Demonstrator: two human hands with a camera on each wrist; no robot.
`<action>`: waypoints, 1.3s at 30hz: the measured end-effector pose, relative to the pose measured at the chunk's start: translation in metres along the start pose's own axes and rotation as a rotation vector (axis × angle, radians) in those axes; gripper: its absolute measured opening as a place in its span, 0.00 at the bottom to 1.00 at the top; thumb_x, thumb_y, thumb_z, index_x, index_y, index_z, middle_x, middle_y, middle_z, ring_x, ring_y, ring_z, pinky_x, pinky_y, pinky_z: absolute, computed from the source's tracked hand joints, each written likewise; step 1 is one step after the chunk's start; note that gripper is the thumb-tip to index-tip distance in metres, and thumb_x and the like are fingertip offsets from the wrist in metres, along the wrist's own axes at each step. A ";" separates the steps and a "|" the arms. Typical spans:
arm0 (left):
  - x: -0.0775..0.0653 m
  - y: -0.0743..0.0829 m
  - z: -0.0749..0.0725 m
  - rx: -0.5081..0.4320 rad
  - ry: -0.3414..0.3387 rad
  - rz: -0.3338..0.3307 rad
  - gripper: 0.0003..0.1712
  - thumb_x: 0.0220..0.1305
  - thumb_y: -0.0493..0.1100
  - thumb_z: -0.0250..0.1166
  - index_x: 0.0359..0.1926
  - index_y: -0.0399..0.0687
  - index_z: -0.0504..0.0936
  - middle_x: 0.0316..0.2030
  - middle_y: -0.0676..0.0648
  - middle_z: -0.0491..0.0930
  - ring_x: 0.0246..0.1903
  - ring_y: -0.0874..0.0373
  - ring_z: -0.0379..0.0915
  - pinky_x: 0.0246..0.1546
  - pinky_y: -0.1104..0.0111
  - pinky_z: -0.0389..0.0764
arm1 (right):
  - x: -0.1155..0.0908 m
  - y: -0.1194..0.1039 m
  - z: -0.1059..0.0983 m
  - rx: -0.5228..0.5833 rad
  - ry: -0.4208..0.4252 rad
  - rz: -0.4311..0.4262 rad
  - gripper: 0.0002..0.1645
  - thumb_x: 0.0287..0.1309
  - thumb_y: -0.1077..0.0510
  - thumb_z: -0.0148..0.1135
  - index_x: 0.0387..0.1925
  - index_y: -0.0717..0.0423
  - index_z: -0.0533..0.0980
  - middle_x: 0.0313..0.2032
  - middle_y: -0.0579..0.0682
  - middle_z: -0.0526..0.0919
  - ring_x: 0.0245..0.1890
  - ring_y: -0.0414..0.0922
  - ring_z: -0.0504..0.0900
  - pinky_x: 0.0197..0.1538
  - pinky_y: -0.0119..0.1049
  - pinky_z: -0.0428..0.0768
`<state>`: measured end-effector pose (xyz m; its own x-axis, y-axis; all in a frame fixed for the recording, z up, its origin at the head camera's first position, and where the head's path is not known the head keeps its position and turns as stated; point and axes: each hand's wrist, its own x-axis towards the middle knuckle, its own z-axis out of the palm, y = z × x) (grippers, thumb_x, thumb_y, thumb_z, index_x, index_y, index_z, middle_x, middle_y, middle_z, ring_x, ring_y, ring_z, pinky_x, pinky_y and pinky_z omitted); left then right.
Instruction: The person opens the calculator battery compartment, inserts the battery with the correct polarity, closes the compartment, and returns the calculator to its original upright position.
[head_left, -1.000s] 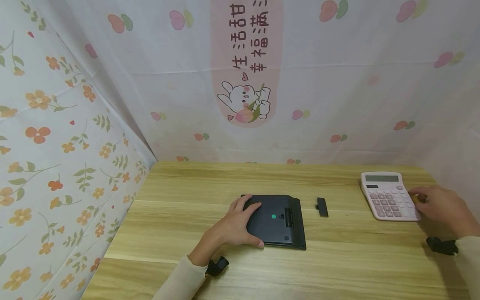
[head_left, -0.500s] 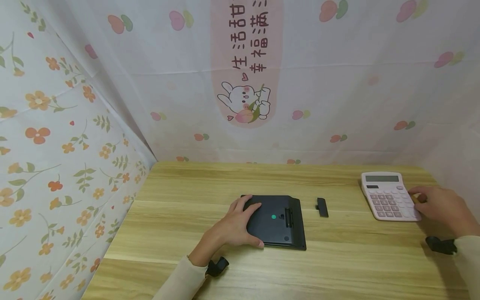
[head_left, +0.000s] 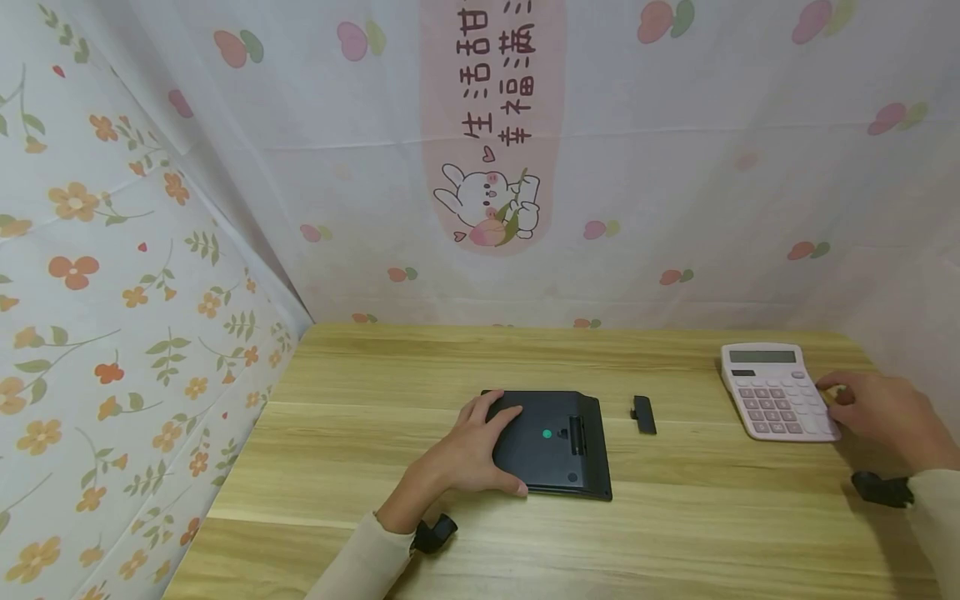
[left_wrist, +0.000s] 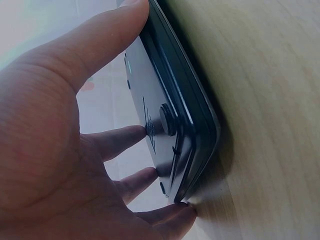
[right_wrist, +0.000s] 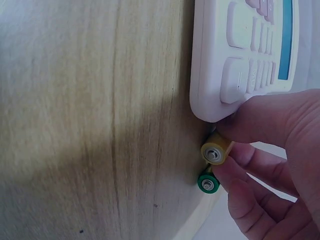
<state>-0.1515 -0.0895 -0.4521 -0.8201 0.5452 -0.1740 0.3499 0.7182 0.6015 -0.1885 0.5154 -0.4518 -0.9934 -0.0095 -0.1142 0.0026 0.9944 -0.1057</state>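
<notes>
A black calculator point(head_left: 536, 454) lies face down on the table, its narrow battery compartment point(head_left: 577, 435) uncovered. My left hand point(head_left: 467, 454) holds it at the left side, thumb at the near edge and fingers on the back and far corner. At the table's right, my right hand point(head_left: 888, 412) is beside a pale pink calculator point(head_left: 772, 396), which lies face up. In the right wrist view, thumb and fingers pinch a yellow-ended battery point(right_wrist: 214, 151). A green-ended battery point(right_wrist: 207, 184) lies just beside it, close to the fingertips.
A small black battery cover point(head_left: 645, 415) lies between the two calculators. The wooden table point(head_left: 375, 358) meets a patterned cloth point(head_left: 360, 208) at its back, and a floral cloth point(head_left: 120, 333) hangs along the left side.
</notes>
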 end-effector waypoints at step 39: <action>-0.001 0.000 0.000 -0.014 0.006 -0.002 0.63 0.56 0.61 0.86 0.86 0.53 0.65 0.87 0.43 0.45 0.85 0.34 0.38 0.72 0.35 0.67 | -0.016 -0.002 -0.013 0.236 0.153 0.073 0.22 0.68 0.63 0.69 0.56 0.74 0.75 0.41 0.81 0.83 0.43 0.82 0.80 0.38 0.70 0.77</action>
<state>-0.1509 -0.0901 -0.4520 -0.8234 0.5410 -0.1711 0.3415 0.7133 0.6120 -0.1744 0.5150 -0.4371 -0.9953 0.0946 0.0185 0.0831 0.9397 -0.3318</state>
